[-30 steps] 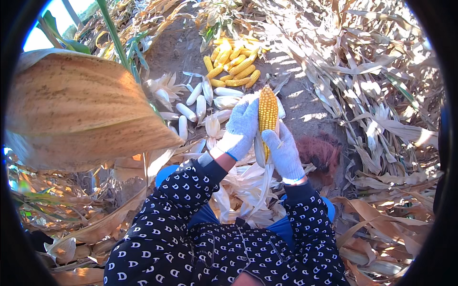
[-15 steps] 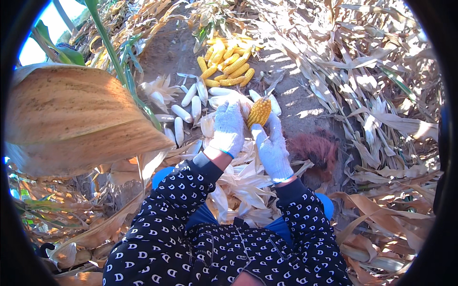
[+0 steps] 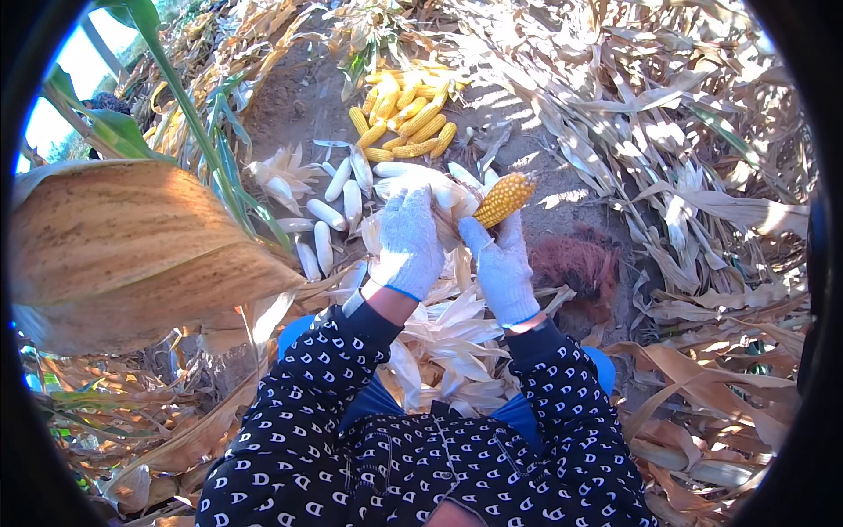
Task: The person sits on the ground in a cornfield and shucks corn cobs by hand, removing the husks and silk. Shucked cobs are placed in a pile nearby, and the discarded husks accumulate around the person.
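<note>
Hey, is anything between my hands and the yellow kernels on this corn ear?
Yes, on one side: pale husk lies between your left hand and the exposed kernels of the corn ear. Nothing visible but its glove separates your right hand from them.

Corn ear (image 3: 505, 200) looks bumpy — husk (image 3: 451, 198) papery, gloves (image 3: 410, 244) matt cloth.

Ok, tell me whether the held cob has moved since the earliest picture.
Yes: the held cob has shifted right relative to the pile of yellow cobs, and now leans rightward.
</note>
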`<act>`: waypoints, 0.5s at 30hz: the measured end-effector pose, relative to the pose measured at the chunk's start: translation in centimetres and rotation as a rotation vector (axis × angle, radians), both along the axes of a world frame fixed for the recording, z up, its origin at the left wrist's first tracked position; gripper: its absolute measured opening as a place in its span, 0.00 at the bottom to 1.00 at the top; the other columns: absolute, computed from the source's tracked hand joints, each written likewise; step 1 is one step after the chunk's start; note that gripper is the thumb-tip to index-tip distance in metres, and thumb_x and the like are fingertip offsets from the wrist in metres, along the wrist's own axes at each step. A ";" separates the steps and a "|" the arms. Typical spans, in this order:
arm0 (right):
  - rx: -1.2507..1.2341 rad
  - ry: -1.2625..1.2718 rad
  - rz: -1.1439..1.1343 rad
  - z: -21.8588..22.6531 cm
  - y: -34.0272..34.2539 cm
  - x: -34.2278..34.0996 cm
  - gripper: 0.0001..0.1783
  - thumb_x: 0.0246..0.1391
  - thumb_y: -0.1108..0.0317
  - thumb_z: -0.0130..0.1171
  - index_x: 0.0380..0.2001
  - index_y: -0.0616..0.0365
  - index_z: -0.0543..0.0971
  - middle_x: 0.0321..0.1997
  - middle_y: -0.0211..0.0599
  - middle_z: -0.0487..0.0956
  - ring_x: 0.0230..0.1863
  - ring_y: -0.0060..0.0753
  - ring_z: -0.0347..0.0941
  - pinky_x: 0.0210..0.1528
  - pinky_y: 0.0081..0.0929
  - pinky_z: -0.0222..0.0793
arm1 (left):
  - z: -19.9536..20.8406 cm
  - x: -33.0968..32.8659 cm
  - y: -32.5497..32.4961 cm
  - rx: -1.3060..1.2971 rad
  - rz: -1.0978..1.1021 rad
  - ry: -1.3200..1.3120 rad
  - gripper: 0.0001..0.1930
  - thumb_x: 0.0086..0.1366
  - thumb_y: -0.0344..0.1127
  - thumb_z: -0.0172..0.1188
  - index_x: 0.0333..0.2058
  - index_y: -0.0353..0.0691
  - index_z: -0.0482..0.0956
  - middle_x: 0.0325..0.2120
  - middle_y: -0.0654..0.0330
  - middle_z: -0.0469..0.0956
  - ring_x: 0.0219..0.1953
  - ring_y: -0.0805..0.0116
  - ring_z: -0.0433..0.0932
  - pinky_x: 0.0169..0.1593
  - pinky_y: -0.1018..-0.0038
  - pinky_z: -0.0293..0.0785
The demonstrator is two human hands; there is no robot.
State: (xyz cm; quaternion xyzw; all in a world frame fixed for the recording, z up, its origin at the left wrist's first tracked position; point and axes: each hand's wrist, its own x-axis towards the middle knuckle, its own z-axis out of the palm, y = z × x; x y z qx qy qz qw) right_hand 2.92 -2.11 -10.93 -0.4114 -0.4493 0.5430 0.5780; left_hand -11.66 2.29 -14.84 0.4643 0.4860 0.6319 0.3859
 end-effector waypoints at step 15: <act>0.042 -0.314 0.067 0.5 -0.1 2.4 0.32 0.60 0.63 0.70 0.64 0.60 0.72 0.55 0.40 0.82 0.55 0.32 0.79 0.58 0.33 0.75 | 9.5 0.0 -2.8 0.197 -0.322 0.468 0.14 0.62 0.29 0.71 0.46 0.35 0.84 0.40 0.57 0.83 0.49 0.66 0.82 0.55 0.70 0.78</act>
